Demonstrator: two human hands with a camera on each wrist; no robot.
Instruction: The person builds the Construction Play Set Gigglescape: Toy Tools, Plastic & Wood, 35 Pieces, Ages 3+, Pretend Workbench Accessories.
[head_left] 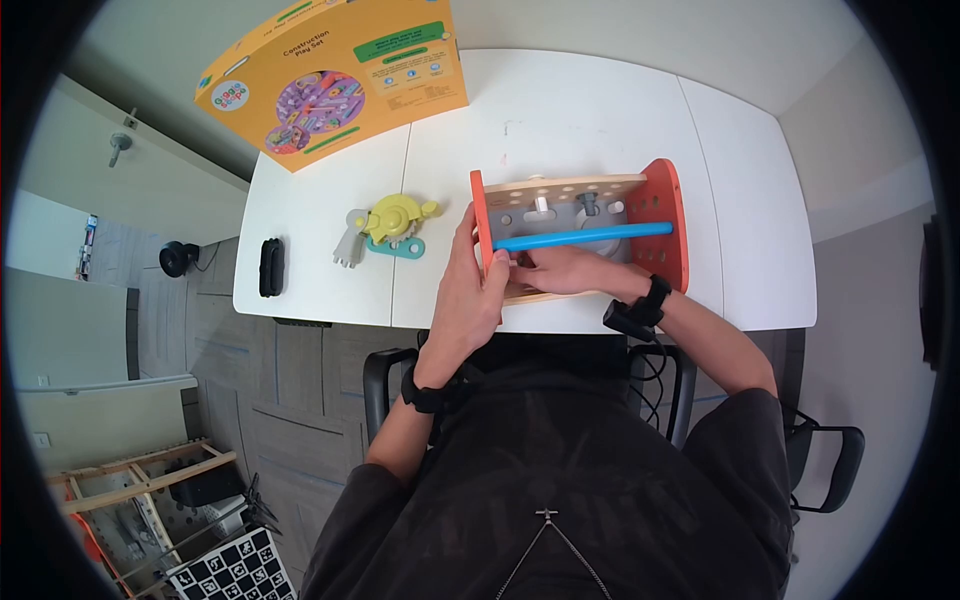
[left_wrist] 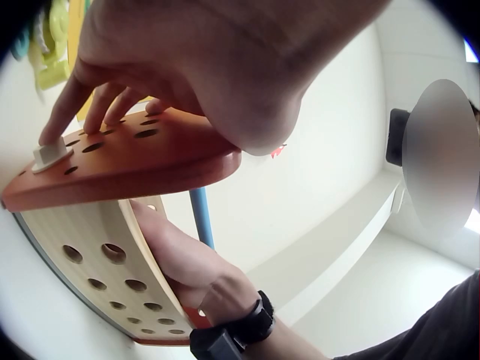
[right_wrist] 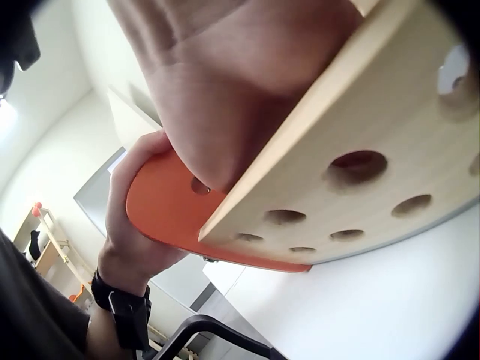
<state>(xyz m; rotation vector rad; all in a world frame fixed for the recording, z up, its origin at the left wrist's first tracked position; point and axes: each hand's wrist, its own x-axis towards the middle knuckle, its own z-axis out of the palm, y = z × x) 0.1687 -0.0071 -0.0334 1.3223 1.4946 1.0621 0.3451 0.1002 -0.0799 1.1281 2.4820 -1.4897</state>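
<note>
Blue rod [head_left: 600, 234] spans toy toolbox [head_left: 560, 215]; left hand [head_left: 467, 300] clasps orange end panel [left_wrist: 142, 161], fingertip [left_wrist: 52, 135] on white bolt [left_wrist: 51, 155]; right hand [head_left: 565, 270] inside, grip hidden; bolt fastening seemingly unfinished.

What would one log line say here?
Left hand: grips orange end panel, touches white peg | right hand: inside toy toolbox, grip unclear | blue rod: spans toolbox

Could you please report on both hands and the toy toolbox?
Left hand grips orange end panel, fingertip on white fastener. Right hand inside toy toolbox, fingertips unclear. Blue rod close alongside.
</note>
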